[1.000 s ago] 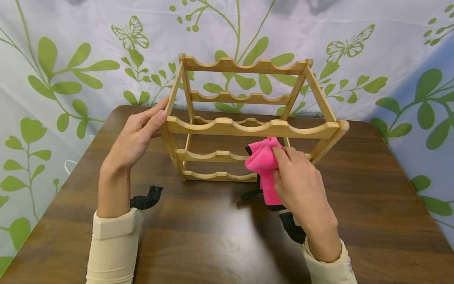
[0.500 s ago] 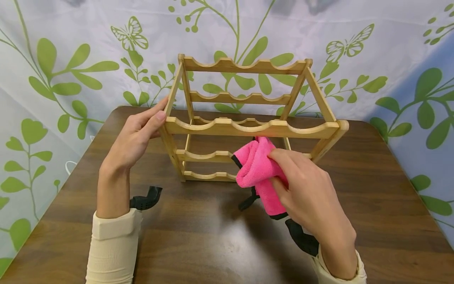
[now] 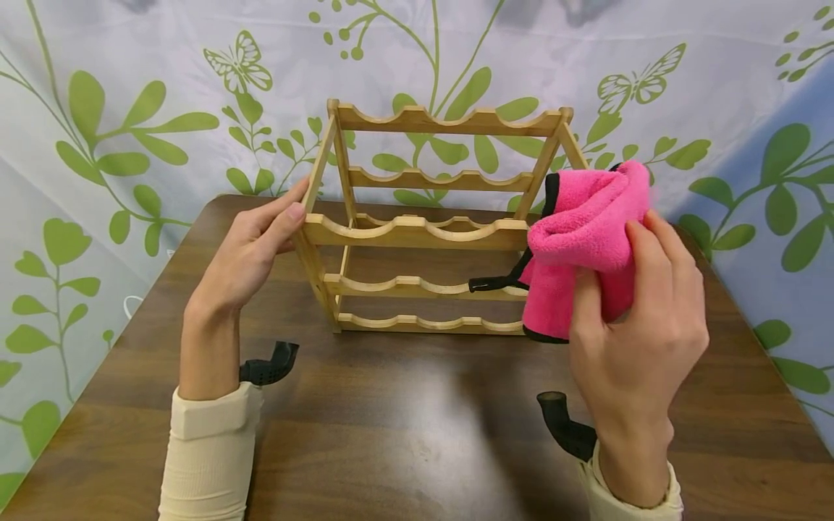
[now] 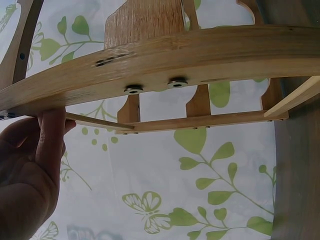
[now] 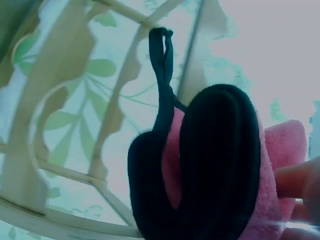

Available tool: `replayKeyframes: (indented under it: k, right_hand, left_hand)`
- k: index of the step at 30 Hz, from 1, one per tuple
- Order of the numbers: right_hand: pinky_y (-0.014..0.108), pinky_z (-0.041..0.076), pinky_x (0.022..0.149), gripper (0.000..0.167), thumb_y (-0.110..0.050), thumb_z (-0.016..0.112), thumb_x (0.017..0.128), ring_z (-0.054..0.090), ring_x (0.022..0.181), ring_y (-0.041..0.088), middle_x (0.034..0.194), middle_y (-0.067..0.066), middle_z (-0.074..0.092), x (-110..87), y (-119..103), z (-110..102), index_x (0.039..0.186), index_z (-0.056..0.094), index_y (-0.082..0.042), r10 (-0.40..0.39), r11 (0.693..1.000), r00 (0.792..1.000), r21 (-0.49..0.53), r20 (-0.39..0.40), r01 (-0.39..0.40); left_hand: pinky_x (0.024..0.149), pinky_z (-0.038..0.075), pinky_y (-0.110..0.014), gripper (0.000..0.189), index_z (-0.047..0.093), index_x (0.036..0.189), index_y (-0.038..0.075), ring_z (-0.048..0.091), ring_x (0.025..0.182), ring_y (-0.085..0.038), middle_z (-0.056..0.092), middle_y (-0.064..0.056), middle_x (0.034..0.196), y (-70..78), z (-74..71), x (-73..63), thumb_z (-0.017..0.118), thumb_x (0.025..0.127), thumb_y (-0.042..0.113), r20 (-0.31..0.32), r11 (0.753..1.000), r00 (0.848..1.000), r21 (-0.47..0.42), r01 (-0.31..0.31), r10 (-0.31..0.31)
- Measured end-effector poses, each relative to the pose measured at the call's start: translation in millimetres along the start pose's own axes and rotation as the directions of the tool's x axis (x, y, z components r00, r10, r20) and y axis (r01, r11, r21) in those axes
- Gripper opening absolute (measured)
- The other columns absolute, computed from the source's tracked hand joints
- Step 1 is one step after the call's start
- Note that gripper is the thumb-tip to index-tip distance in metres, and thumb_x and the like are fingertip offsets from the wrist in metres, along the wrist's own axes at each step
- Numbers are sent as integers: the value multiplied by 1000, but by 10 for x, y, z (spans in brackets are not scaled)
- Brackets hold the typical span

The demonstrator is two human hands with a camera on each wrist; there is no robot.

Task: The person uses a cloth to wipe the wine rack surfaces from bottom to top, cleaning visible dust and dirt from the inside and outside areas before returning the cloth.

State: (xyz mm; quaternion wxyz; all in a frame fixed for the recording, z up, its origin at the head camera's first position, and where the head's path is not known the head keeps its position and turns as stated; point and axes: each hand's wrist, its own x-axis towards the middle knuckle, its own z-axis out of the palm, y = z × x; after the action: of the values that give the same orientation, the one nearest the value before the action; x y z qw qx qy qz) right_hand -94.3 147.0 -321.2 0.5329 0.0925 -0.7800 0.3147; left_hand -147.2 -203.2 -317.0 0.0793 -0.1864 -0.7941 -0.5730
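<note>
A light wooden wine rack [image 3: 417, 233] with scalloped rails stands on the table. My left hand [image 3: 244, 253] grips its upper left side, thumb against the front corner; the left wrist view has the fingers [image 4: 50, 142] on the rack's wooden side piece [image 4: 200, 55]. Between thumb and fingers, my right hand [image 3: 641, 325] pinches a folded pink cloth [image 3: 580, 246] with black edging. A black hanging loop [image 3: 498, 282] sticks out from the cloth to the left. The cloth covers the rack's upper front right corner in the head view; I cannot tell whether they touch.
The dark wood table [image 3: 391, 420] extends in front of the rack and to both sides. Behind it hangs a pale curtain [image 3: 163, 43] with green leaves and butterflies. Black wrist mounts [image 3: 567, 427] protrude by both forearms.
My right hand first drew the cloth left and toward me below the top front rail, then lifted it up and right to the rack's right corner. My left hand and the rack stayed put.
</note>
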Motion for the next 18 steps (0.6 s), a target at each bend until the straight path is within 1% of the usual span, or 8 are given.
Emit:
replayKeyframes:
  k: [2,4,6,8,10,13,16,18]
  right_hand:
    - [52,42,102,48,-18,65,89,53,125,36,136,20,57,9,30,21,130,58,6,-3,999,994,-47,110,9]
    - [57,43,98,51,-15,61,90,48,130,36,141,22,52,2,65,53,136,53,6,-10,995,977,-97,211,31]
    - [63,44,91,55,-12,59,89,44,134,35,144,21,48,-18,92,91,140,49,6,-8,989,958,-142,285,50]
    - [67,45,83,58,-11,59,87,41,137,34,147,20,45,-41,105,125,142,46,5,-6,980,941,-187,339,73]
    - [70,46,77,62,-12,62,85,39,139,34,148,20,44,-64,101,150,143,46,4,0,973,929,-215,371,86]
    - [70,47,75,68,-13,71,81,39,138,35,146,20,46,-86,81,183,142,46,4,-1,974,919,-209,394,90]
    - [67,48,79,71,-14,76,78,42,134,35,142,20,49,-101,57,219,140,47,4,-10,984,920,-161,391,78]
    - [65,49,82,69,-13,77,78,45,131,35,138,20,52,-104,45,235,138,48,4,-17,991,926,-117,377,66]
  left_hand:
    - [90,49,-25,43,43,149,14,56,117,-15,49,-10,145,1,0,1,44,107,24,-3,1000,1000,-4,2,-2]
    - [90,49,-26,43,44,149,14,56,117,-15,49,-9,145,3,0,3,44,107,24,-6,1000,1000,3,6,-6]
    - [91,49,-27,43,44,149,15,55,118,-15,49,-9,146,6,0,6,44,107,25,-7,1000,1000,12,11,-11]
    - [91,49,-29,43,43,149,16,54,120,-16,49,-7,146,10,-1,9,44,107,26,-8,1000,1000,23,17,-16]
    - [92,48,-31,43,43,149,17,53,121,-16,48,-6,147,12,-3,9,44,107,27,-8,999,1000,35,21,-21]
    - [94,48,-35,43,43,149,18,53,122,-16,49,-6,146,12,-3,7,44,107,28,-10,999,1000,40,29,-29]
    - [95,47,-39,43,44,149,19,54,121,-16,49,-7,145,10,-5,-1,44,107,29,-16,998,999,41,41,-41]
    - [95,47,-40,43,44,149,20,54,120,-16,50,-7,145,10,-6,-6,45,107,29,-21,998,999,40,48,-47]
